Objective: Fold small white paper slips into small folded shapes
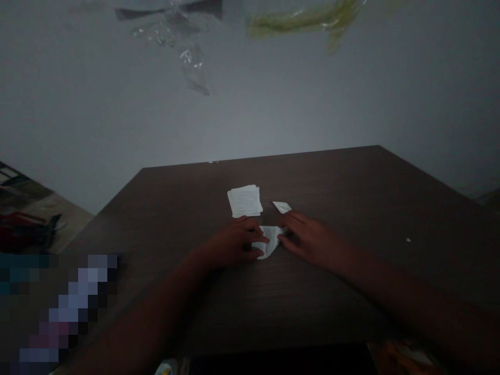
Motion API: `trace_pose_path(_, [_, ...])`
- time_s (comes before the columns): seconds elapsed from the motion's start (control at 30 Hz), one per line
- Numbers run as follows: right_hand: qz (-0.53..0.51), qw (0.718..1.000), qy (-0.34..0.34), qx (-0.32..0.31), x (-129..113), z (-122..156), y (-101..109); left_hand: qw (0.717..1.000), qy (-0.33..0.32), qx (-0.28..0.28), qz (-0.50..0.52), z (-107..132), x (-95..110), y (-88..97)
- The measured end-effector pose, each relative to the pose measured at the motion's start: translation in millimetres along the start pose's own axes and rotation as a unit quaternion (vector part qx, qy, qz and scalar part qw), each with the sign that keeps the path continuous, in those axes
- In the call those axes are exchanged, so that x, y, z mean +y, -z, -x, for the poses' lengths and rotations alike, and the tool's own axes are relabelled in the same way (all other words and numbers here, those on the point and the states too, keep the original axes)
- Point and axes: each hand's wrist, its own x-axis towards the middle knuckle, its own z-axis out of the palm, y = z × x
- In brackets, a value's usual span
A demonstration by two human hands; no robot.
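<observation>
Two hands are on a brown wood table (351,192). The left hand (234,242) and the right hand (308,239) are close to each other, and one folded paper (267,240) lies between them. The paper is white with small black print on it. The fingers of the left hand (253,234) are bent a little and lie over the paper's left side. The fingers of the right hand (291,221) are a bit spread and touch the paper's right side. Both hands are only part open, and each one is on the paper, but I cannot tell how hard they hold it. Just past the left hand's fingers is one small stack of white paper (245,201), and I cannot count its sheets. Just past the right hand's fingers is one small white paper piece (282,207) with a pointy shape. It does not touch the stack. Far to the right of the right hand, one tiny white bit (408,240) sits on the table. Up past both hands, a gray wall (117,130) stands behind the table. Two plastic bags show high up: one clear bag (191,67) and one green bag (304,18).
</observation>
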Motion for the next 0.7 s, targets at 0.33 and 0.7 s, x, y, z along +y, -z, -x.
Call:
trace_pose_path(0.33, [-0.009, 0.995, 0.097, 0.029, -2.1, 1.5, 2.1, 0.999, -0.037, 0.012, 0.013, -1.3, -7.0, -5.4])
trace_pose_path(0.7, [-0.024, 0.980, 0.180, 0.075, 7.2, -1.5, -1.4, 0.999, -0.039, -0.019, 0.002, 0.4, -13.5, -10.5])
